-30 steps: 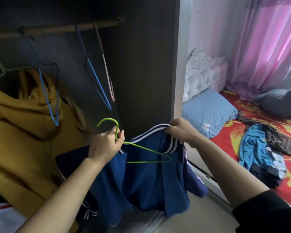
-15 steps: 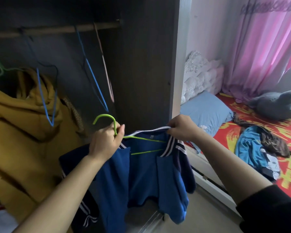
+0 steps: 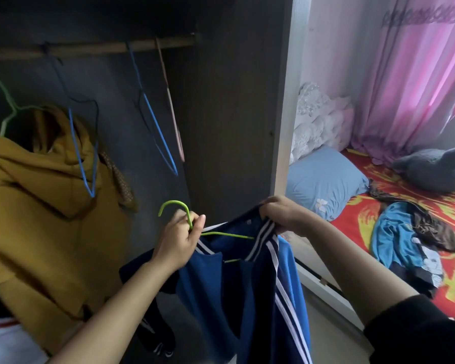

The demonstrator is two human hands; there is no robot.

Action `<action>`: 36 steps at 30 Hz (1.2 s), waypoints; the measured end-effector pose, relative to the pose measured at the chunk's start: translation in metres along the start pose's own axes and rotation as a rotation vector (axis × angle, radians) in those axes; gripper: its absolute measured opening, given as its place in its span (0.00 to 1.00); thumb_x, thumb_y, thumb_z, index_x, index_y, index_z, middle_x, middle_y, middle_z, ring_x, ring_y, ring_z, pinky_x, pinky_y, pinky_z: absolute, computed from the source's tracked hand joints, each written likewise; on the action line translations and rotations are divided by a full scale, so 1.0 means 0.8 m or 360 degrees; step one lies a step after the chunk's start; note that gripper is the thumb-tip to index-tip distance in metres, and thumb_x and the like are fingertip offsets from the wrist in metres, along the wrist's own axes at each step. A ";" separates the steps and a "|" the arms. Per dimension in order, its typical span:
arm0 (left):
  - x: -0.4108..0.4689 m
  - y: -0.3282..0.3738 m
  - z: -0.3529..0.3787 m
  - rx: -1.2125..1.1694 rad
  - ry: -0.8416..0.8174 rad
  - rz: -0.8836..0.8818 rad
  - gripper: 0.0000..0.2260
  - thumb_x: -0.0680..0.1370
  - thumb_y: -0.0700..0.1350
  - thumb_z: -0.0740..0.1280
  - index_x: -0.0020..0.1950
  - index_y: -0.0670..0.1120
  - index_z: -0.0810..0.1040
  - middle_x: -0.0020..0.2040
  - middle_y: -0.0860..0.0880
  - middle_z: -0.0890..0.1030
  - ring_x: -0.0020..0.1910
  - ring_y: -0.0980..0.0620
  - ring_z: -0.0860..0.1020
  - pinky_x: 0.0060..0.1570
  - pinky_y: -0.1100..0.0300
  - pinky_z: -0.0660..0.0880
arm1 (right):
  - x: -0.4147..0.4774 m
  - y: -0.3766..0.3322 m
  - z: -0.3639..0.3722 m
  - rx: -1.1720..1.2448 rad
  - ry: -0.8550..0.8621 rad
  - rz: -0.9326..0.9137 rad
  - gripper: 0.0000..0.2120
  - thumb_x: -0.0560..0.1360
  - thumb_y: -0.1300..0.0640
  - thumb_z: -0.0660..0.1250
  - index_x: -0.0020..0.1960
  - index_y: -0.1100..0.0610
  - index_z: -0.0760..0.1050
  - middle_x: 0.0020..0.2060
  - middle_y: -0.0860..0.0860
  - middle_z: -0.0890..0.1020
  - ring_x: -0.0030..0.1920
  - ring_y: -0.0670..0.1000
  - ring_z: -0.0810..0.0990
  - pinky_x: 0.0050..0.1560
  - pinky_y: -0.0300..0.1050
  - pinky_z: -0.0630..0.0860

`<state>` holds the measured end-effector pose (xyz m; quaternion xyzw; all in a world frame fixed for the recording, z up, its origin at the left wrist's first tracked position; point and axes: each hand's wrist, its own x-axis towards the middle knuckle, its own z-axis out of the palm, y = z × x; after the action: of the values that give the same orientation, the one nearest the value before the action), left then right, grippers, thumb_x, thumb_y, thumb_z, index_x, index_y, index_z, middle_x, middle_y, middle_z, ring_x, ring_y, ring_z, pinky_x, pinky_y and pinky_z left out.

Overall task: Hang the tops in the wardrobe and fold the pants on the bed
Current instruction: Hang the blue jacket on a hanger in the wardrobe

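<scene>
A blue jacket with white stripes (image 3: pixel 250 290) hangs in front of the open wardrobe, draped over a green wire hanger (image 3: pixel 176 208). My left hand (image 3: pixel 180 239) grips the hanger's neck just below its hook. My right hand (image 3: pixel 280 214) pinches the jacket's striped collar and shoulder, pulling it over the hanger's right arm. The wooden rail (image 3: pixel 95 47) runs across the top of the wardrobe. On the bed (image 3: pixel 357 219) at the right lies a pile of clothes: a light blue garment (image 3: pixel 394 235) and a dark brown one (image 3: pixel 431 229).
A mustard hooded top (image 3: pixel 37 206) hangs at the left on a pale green hanger. Empty blue hangers (image 3: pixel 155 119) and a pink hanger (image 3: pixel 172 109) dangle from the rail. The wardrobe's white side panel (image 3: pixel 289 101) separates it from the bed with blue pillow (image 3: pixel 323 179), grey plush toy (image 3: pixel 436 169) and pink curtain (image 3: pixel 418 74).
My right hand has pulled the jacket's right shoulder further over the hanger, so less green wire shows. The jacket has shifted and hangs longer on the right side. My left hand stays put.
</scene>
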<state>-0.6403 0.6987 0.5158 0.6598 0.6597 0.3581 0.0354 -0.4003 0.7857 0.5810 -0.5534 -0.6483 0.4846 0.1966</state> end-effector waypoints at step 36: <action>0.068 0.020 -0.077 -0.0513 0.0033 -0.0036 0.21 0.69 0.63 0.73 0.39 0.45 0.78 0.32 0.47 0.77 0.33 0.53 0.72 0.38 0.56 0.70 | 0.015 0.018 0.020 -0.1250 0.0753 -0.1472 0.18 0.82 0.38 0.53 0.41 0.49 0.57 0.32 0.48 0.73 0.33 0.58 0.78 0.28 0.47 0.65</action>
<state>-0.6654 0.7193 0.5932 0.6344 0.6013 0.4658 0.1381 -0.4091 0.7890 0.5578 -0.3396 -0.8877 -0.0580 0.3056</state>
